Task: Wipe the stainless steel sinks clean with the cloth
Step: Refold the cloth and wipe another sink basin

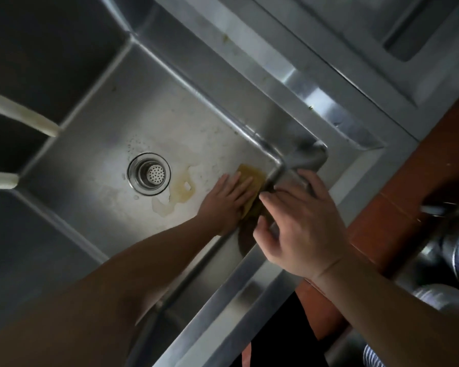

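Observation:
A stainless steel sink (117, 107) fills the view, with a round drain strainer (149, 173) in its floor and a yellowish puddle (178, 192) beside the drain. A yellow-brown cloth (252, 178) lies on the sink floor in the near right corner. My left hand (228, 205) presses flat on the cloth with straight fingers. My right hand (300, 221) hovers above the sink's corner rim with fingers spread and loosely bent, holding nothing. It hides part of the cloth.
A second steel basin (421, 35) lies beyond the rim at the top right. Two white tubes (19, 117) reach in from the left. Orange-brown tiles (408, 186) and shiny metal pots (456, 255) are on the right.

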